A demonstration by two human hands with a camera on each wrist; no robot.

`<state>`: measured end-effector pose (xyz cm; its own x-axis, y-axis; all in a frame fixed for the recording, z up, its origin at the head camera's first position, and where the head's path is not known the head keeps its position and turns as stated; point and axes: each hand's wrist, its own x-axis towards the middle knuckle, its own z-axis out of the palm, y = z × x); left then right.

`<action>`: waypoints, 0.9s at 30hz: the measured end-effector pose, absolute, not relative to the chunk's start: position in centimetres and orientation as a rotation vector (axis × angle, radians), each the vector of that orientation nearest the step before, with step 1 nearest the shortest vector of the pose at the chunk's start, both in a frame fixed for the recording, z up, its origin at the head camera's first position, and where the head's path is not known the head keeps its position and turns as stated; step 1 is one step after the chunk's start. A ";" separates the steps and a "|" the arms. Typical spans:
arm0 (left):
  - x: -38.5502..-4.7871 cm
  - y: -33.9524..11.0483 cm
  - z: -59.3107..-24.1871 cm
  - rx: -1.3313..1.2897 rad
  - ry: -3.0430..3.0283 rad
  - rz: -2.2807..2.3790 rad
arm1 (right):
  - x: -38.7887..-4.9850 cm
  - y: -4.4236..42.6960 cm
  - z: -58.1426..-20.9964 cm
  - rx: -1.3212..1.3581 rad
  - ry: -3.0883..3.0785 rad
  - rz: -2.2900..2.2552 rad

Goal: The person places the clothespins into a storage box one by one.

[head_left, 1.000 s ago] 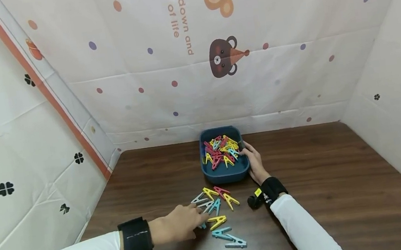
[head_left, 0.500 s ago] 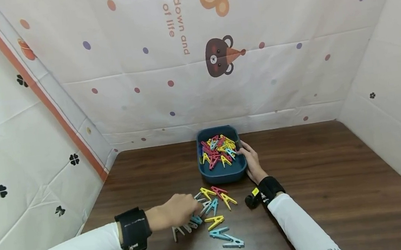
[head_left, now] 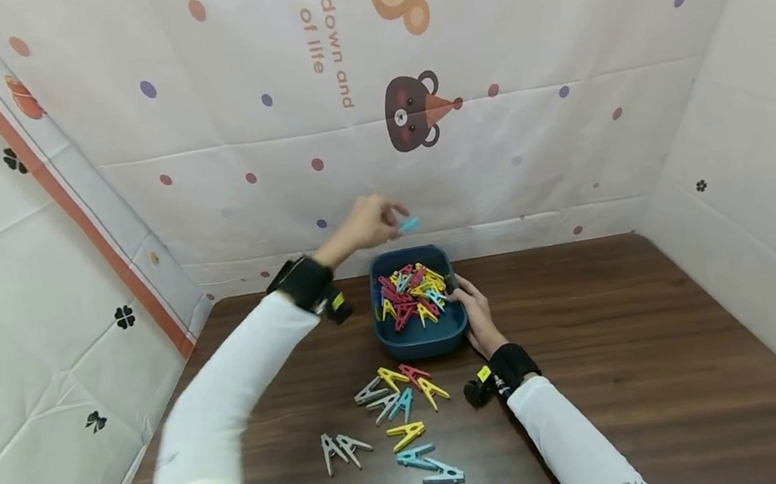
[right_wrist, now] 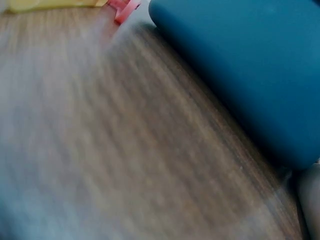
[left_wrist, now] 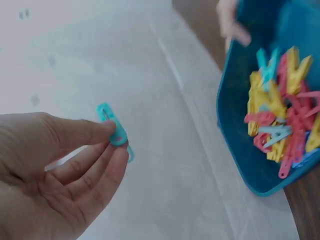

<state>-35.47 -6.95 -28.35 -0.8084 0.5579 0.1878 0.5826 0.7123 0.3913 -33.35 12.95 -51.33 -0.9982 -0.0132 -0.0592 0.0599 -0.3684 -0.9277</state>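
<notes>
My left hand [head_left: 372, 221] is raised above the far end of the blue bin [head_left: 424, 346] and pinches a light blue clothespin [head_left: 409, 225]. In the left wrist view, thumb and fingertips hold that clothespin [left_wrist: 112, 125] beside the bin. Red, yellow and blue clothespins [head_left: 409, 292] are piled inside the bin. My right hand [head_left: 477, 313] grips the bin's right wall, its thumb at the rim. The right wrist view shows the bin's outer side [right_wrist: 245, 65], with most of the hand out of frame.
In front of the bin, several loose clothespins [head_left: 406, 433] in grey, yellow, red and blue lie on the brown table [head_left: 592, 362]. Two grey ones [head_left: 341, 448] lie apart to the left. A printed white cloth [head_left: 268, 208] hangs behind the table.
My left hand has moved from the loose clothespins up over the bin, now pinching a light blue one. Two grey clothespins now lie apart at left. The right hand stays on the bin.
</notes>
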 end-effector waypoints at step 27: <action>-40.5 -4.7 -34.5 -0.699 -3.365 -0.244 | -33.6 12.9 -51.3 0.125 1.729 -2.560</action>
<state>-40.51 -4.74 -34.55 -0.8738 0.4083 -0.2643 0.3659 0.9098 0.1959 -33.60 12.90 -51.29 -0.9955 0.0039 -0.0950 0.0866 -0.3735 -0.9236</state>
